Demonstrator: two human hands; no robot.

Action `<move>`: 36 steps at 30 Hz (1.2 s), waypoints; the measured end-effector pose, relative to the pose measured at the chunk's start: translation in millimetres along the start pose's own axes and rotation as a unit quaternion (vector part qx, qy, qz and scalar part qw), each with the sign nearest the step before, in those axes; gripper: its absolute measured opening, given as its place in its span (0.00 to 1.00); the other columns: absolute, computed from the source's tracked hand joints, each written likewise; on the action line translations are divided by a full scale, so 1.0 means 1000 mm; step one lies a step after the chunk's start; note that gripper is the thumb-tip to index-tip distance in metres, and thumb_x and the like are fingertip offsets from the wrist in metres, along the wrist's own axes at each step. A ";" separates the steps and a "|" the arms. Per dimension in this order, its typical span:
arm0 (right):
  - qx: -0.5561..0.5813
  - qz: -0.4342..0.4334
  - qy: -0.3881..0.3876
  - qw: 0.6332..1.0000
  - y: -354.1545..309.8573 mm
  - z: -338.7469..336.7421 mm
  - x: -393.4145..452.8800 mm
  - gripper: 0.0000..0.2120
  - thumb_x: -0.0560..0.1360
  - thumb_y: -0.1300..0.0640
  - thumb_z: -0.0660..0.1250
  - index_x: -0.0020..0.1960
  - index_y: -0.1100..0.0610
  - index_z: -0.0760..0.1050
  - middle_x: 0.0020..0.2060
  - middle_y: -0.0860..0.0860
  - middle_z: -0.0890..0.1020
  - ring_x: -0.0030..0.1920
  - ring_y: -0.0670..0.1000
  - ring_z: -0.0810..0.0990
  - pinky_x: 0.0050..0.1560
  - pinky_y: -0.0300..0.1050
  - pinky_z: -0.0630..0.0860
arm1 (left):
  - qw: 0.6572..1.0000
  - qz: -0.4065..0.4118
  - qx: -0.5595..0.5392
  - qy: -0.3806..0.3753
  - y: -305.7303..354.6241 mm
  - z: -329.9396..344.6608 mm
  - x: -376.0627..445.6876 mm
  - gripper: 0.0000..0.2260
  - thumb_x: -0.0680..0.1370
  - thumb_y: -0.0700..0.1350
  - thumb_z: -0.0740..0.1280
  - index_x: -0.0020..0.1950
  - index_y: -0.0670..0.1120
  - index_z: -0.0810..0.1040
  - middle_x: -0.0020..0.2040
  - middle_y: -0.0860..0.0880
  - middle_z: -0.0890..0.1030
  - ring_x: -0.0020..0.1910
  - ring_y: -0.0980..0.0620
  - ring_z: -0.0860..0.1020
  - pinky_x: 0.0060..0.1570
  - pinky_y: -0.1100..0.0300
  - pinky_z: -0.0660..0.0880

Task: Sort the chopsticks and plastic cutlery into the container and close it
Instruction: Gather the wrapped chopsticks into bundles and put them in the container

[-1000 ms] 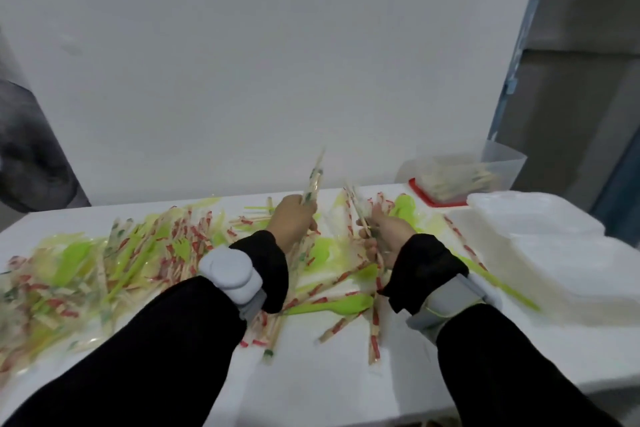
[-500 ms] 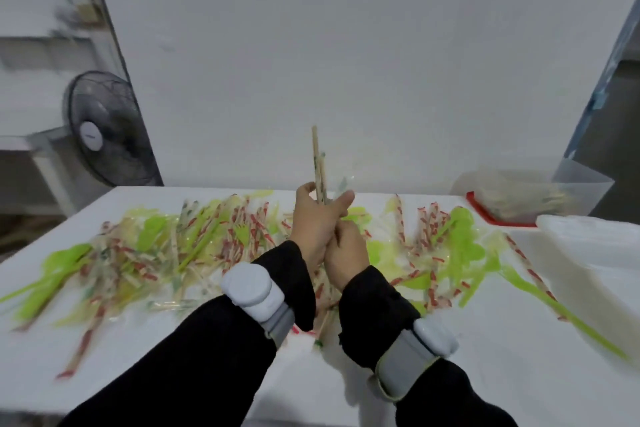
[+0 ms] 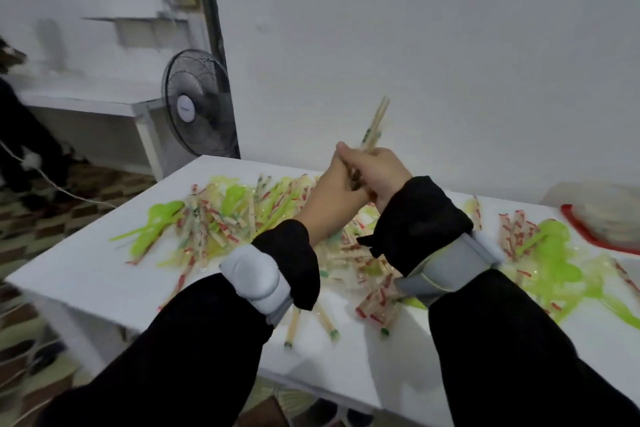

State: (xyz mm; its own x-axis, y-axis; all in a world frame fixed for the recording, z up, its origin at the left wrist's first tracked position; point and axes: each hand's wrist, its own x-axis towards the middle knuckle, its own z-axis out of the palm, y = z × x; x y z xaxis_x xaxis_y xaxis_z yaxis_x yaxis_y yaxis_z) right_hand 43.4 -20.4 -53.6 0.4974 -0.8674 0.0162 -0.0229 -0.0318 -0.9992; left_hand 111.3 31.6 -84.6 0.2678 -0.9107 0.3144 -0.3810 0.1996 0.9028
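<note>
Chopsticks (image 3: 375,126) in the raised bundle stand above the tabletop (image 3: 86,274), tilted up and slightly to the right, with their upper ends free above both hands. The sticks are judged light, thin and stiff, and smooth enough to slide lengthwise out of a loose grip. Take hold near the middle or lower third of the bundle, so that the ends stay level.

The left hand (image 3: 334,194) and the right hand (image 3: 381,172) meet at chest height over the pile. Their fingers are curled round the lower part of the bundle and pressed against each other. How many sticks the bundle holds cannot be told because of blur.

More wrapped chopsticks (image 3: 214,222) and green plastic cutlery (image 3: 162,218) lie scattered across the tabletop below. The wrappers are judged slippery, and the cutlery light and somewhat flexible at the handle.

Both forearms rise from the lower edge of the view and converge, with the wrists bent slightly upward. A container (image 3: 602,218) with a red rim sits at the right edge of the tabletop, well apart from the hands.
</note>
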 end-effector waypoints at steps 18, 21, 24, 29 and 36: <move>0.114 -0.057 0.131 0.983 0.017 -0.032 -0.004 0.14 0.77 0.55 0.65 0.36 0.58 0.69 0.15 0.45 0.62 0.16 0.47 0.59 0.23 0.36 0.64 | 0.669 0.052 0.646 -0.365 -0.061 -0.066 -0.046 0.37 0.70 0.39 0.67 0.75 0.53 0.53 0.77 0.47 0.49 0.76 0.44 0.48 0.72 0.40 0.50; 0.118 -0.043 0.124 0.984 0.027 -0.028 -0.007 0.13 0.77 0.55 0.65 0.37 0.58 0.69 0.15 0.45 0.62 0.17 0.47 0.59 0.24 0.37 0.64 | 0.618 0.143 0.690 -0.349 -0.073 -0.055 -0.052 0.30 0.73 0.39 0.64 0.72 0.49 0.59 0.77 0.44 0.49 0.76 0.43 0.47 0.72 0.40 0.49; 0.109 -0.055 0.117 0.986 0.030 -0.032 -0.007 0.13 0.77 0.55 0.65 0.37 0.59 0.69 0.15 0.44 0.62 0.17 0.47 0.60 0.25 0.38 0.64 | 0.665 0.257 0.632 -0.303 -0.085 -0.051 -0.048 0.14 0.74 0.40 0.63 0.59 0.46 0.75 0.72 0.46 0.67 0.72 0.43 0.62 0.65 0.44 0.63; 0.115 -0.117 0.130 0.978 0.027 -0.045 -0.012 0.14 0.76 0.56 0.67 0.36 0.57 0.66 0.20 0.48 0.65 0.17 0.46 0.61 0.24 0.37 0.65 | 0.818 0.231 0.488 -0.197 -0.065 -0.056 -0.025 0.09 0.79 0.46 0.56 0.52 0.46 0.74 0.52 0.50 0.78 0.54 0.47 0.74 0.56 0.52 0.70; 0.154 -0.139 0.085 0.975 0.019 -0.008 -0.031 0.24 0.55 0.39 0.69 0.38 0.55 0.68 0.30 0.51 0.67 0.20 0.46 0.63 0.26 0.40 0.64 | 0.992 0.095 0.001 0.081 0.007 -0.053 -0.002 0.10 0.82 0.41 0.54 0.46 0.54 0.68 0.36 0.50 0.74 0.38 0.49 0.75 0.42 0.55 0.72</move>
State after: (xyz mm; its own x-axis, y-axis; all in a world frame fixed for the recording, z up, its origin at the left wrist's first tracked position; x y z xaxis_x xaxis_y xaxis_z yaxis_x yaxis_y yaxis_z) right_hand 20.7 2.5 -72.6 0.2955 -0.9171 0.2677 0.3664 -0.1500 -0.9183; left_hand 155.2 53.9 -62.9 0.3299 -0.7863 0.5224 -0.4408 0.3611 0.8218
